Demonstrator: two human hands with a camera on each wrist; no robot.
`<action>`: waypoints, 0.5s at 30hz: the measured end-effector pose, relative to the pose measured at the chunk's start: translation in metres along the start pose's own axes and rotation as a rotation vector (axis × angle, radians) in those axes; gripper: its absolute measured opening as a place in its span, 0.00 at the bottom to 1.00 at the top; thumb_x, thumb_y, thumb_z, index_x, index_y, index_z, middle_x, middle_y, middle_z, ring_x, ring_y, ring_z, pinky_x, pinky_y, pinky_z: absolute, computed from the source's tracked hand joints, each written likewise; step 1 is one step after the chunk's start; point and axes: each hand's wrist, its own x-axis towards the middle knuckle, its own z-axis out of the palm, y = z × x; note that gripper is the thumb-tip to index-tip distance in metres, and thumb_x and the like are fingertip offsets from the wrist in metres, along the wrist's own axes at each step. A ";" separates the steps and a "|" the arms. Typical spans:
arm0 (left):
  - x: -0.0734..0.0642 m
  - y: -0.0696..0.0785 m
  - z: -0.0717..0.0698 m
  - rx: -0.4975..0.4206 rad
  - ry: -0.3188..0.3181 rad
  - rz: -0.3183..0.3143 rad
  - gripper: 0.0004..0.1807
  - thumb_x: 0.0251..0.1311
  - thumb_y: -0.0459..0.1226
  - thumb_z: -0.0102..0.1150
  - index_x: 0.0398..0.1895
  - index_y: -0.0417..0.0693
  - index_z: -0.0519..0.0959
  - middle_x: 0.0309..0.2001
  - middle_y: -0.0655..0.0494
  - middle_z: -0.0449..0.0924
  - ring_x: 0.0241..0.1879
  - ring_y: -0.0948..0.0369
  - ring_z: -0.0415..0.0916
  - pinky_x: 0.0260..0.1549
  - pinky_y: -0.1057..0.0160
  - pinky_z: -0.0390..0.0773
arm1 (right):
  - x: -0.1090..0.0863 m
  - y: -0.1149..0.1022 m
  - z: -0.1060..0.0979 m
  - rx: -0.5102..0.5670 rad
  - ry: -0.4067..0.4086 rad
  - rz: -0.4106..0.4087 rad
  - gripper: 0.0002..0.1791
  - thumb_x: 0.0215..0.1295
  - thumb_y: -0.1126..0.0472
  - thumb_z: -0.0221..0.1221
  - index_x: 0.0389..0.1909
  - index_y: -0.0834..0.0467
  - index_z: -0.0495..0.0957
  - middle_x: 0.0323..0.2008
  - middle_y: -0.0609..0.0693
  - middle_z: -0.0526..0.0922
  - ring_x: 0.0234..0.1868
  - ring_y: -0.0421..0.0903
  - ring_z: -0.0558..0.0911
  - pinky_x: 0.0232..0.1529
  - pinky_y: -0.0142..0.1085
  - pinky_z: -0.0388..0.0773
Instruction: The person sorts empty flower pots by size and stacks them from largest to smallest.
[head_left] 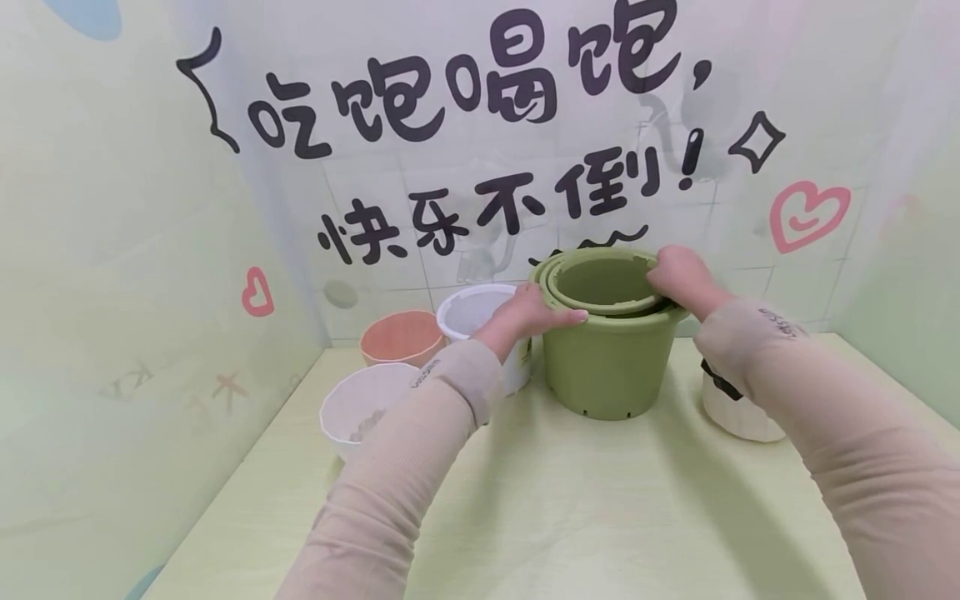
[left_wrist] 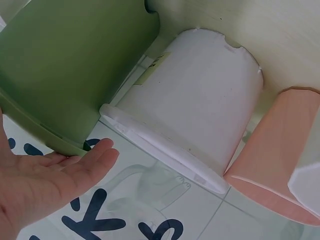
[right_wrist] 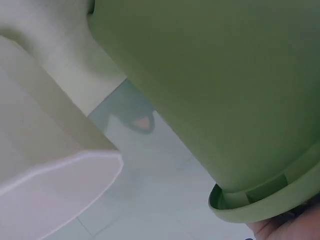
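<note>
In the head view, a large green flowerpot (head_left: 609,375) stands upright near the back wall, with smaller green flowerpots (head_left: 603,283) nested inside, their rims slightly tilted. My left hand (head_left: 525,312) holds the left rim, the thumb lying along the front edge. The left wrist view shows that hand's fingers (left_wrist: 92,160) stretched beside the green rim. At the opposite side, my right hand (head_left: 684,279) grips the rim of the nested pots, its fingertips hidden. Only part of the right hand (right_wrist: 290,227) appears in the right wrist view, close against a green rim.
Left of the green pots stand a white round pot (head_left: 517,371), an orange pot (head_left: 401,337) and a white faceted pot (head_left: 367,400) with something pale inside. Another white pot (head_left: 738,417) with a black mark stands under my right forearm. A printed wall sheet (head_left: 450,192) closes the back.
</note>
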 end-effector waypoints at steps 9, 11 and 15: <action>0.000 0.003 0.001 -0.015 0.006 0.018 0.53 0.47 0.62 0.58 0.68 0.38 0.53 0.66 0.42 0.56 0.63 0.49 0.59 0.61 0.56 0.62 | 0.012 0.002 -0.003 -0.290 -0.083 -0.045 0.06 0.48 0.68 0.46 0.16 0.60 0.66 0.25 0.60 0.75 0.29 0.55 0.74 0.29 0.48 0.75; 0.000 0.003 0.001 -0.017 0.003 0.025 0.53 0.47 0.62 0.58 0.68 0.38 0.53 0.66 0.41 0.55 0.63 0.48 0.59 0.62 0.56 0.62 | 0.014 0.004 -0.004 -0.316 -0.103 -0.032 0.06 0.49 0.68 0.46 0.17 0.60 0.67 0.25 0.59 0.75 0.28 0.54 0.74 0.27 0.47 0.75; -0.001 0.004 0.000 -0.012 0.010 0.020 0.53 0.47 0.63 0.58 0.68 0.38 0.53 0.66 0.42 0.56 0.63 0.48 0.60 0.61 0.55 0.63 | 0.017 0.006 -0.004 -0.329 -0.133 -0.026 0.05 0.50 0.68 0.46 0.19 0.61 0.68 0.25 0.59 0.75 0.28 0.54 0.74 0.27 0.47 0.74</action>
